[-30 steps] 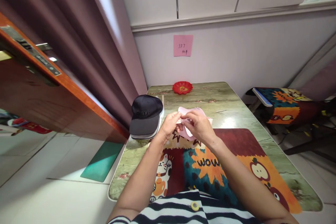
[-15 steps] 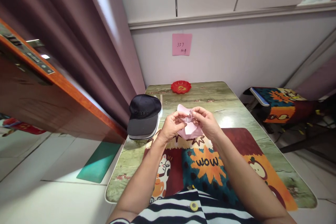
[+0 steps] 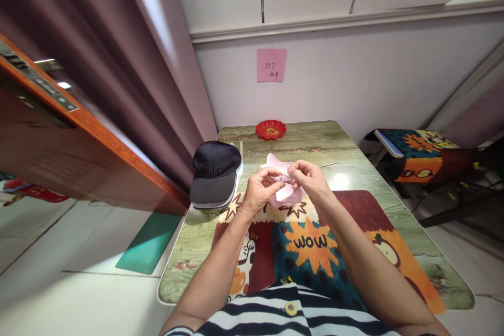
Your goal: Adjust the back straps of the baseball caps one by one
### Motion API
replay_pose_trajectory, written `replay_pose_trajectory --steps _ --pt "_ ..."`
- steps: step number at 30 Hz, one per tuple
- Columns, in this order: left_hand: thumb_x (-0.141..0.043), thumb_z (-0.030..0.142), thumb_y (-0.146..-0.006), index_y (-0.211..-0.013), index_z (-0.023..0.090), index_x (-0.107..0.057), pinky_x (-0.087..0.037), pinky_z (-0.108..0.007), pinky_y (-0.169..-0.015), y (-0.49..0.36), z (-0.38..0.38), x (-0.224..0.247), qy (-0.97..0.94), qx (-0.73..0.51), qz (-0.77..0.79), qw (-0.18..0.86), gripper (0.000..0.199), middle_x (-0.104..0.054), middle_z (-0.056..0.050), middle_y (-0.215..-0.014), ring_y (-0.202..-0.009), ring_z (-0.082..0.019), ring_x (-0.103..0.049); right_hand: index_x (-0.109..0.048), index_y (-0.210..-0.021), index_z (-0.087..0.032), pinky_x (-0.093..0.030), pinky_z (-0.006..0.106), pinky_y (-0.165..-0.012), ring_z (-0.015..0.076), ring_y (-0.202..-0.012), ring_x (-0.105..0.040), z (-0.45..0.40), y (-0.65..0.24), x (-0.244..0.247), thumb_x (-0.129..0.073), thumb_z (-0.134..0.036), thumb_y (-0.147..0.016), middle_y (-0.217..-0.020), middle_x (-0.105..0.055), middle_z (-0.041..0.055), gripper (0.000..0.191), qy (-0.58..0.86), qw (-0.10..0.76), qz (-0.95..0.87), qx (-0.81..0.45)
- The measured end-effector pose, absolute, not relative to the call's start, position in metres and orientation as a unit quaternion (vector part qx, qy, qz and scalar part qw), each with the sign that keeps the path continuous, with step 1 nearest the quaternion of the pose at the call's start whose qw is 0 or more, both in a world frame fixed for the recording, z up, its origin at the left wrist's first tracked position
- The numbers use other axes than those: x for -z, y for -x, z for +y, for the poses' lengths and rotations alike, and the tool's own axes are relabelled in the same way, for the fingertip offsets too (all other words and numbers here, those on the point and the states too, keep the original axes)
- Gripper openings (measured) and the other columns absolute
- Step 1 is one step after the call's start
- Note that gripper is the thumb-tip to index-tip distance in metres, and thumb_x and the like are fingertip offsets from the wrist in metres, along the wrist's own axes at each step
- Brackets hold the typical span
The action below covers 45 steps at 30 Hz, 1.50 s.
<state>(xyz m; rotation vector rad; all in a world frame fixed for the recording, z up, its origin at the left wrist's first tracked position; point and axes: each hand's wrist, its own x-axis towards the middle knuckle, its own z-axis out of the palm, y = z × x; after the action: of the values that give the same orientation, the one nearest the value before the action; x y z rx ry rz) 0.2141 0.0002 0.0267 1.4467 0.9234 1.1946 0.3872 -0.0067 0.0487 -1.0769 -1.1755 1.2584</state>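
Over the far part of the patterned mat, both hands hold a pale pink cap (image 3: 290, 201), its strap (image 3: 281, 178) stretched between them. My left hand (image 3: 256, 192) pinches the strap near a small metal-looking buckle with thumb and fingers. On the other side, my right hand (image 3: 312, 180) is closed on the strap's end with thumb and forefinger. The fingers cover parts of the strap and cap. To the left of my left hand, a dark cap (image 3: 216, 168) with raised lettering lies on top of lighter caps.
A red scalloped dish (image 3: 271, 129) stands at the back of the wood-patterned table (image 3: 315, 139). The colourful mat (image 3: 354, 210) lies under my forearms. A wooden door (image 3: 98, 142) and a curtain (image 3: 165, 89) border the left; a mat-covered stool (image 3: 421, 152) is at right.
My right fingers have shifted slightly on the strap, which now lies flatter between the hands. The pink cap has tilted a little. The view has moved slightly.
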Motion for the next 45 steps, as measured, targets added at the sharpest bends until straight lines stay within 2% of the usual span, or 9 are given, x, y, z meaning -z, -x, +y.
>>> replay_pose_trajectory --steps 3,9,13,20,36,45 --pt "-0.082 0.024 -0.070 -0.096 0.015 -0.071 -0.043 -0.021 -0.058 -0.215 0.000 -0.028 -0.602 -0.496 0.384 0.494 0.029 -0.065 -0.001 -0.081 -0.061 -0.008 -0.051 -0.057 -0.067 -0.020 -0.044 0.025 -0.052 0.0129 -0.054 -0.056 -0.008 -0.390 -0.054 -0.070 -0.032 -0.073 -0.065 -0.063 -0.0005 0.018 0.488 0.502 -0.543 -0.464" --pt "-0.079 0.022 -0.072 -0.093 0.016 -0.073 -0.045 -0.022 -0.062 -0.217 -0.001 -0.030 -0.640 -0.504 0.392 0.428 0.023 -0.067 -0.004 -0.093 -0.066 -0.009 -0.054 -0.056 -0.062 -0.020 -0.034 0.024 -0.051 0.0110 -0.052 -0.048 -0.016 -0.389 -0.068 -0.062 -0.024 -0.073 -0.056 -0.057 -0.0038 0.013 0.563 0.456 -0.635 -0.267" --pt "-0.077 0.022 -0.074 -0.091 0.016 -0.073 -0.045 -0.023 -0.062 -0.219 -0.003 -0.032 -0.649 -0.508 0.395 0.406 0.019 -0.067 -0.005 -0.094 -0.066 -0.009 -0.055 -0.056 -0.064 -0.020 -0.036 0.024 -0.055 0.0117 -0.055 -0.052 -0.018 -0.387 -0.068 -0.061 -0.023 -0.074 -0.060 -0.061 -0.0029 0.012 0.559 0.453 -0.661 -0.214" --pt "-0.077 0.024 -0.076 -0.090 0.016 -0.073 -0.045 -0.022 -0.061 -0.220 -0.006 -0.038 -0.660 -0.501 0.400 0.391 0.017 -0.067 -0.004 -0.092 -0.065 -0.009 -0.054 -0.059 -0.065 -0.021 -0.036 0.026 -0.057 0.0140 -0.058 -0.053 -0.019 -0.392 -0.070 -0.061 -0.024 -0.077 -0.064 -0.064 -0.0001 0.013 0.537 0.425 -0.701 -0.199" --pt "-0.076 0.020 -0.075 -0.091 0.017 -0.073 -0.046 -0.022 -0.059 -0.219 -0.009 -0.042 -0.682 -0.500 0.397 0.357 0.016 -0.065 -0.002 -0.089 -0.062 -0.009 -0.054 -0.067 -0.070 -0.020 -0.039 0.028 -0.059 0.0159 -0.060 -0.056 -0.017 -0.399 -0.073 -0.065 -0.037 -0.083 -0.070 -0.071 0.0028 0.021 0.538 0.390 -0.689 -0.290" --pt "-0.080 0.031 -0.077 -0.089 0.018 -0.074 -0.045 -0.022 -0.058 -0.224 -0.009 -0.034 -0.667 -0.523 0.393 0.355 0.019 -0.064 -0.003 -0.091 -0.062 -0.008 -0.053 -0.066 -0.071 -0.020 -0.037 0.025 -0.053 0.0145 -0.056 -0.056 -0.013 -0.400 -0.062 -0.063 -0.034 -0.081 -0.066 -0.068 0.0014 0.018 0.534 0.404 -0.652 -0.355"
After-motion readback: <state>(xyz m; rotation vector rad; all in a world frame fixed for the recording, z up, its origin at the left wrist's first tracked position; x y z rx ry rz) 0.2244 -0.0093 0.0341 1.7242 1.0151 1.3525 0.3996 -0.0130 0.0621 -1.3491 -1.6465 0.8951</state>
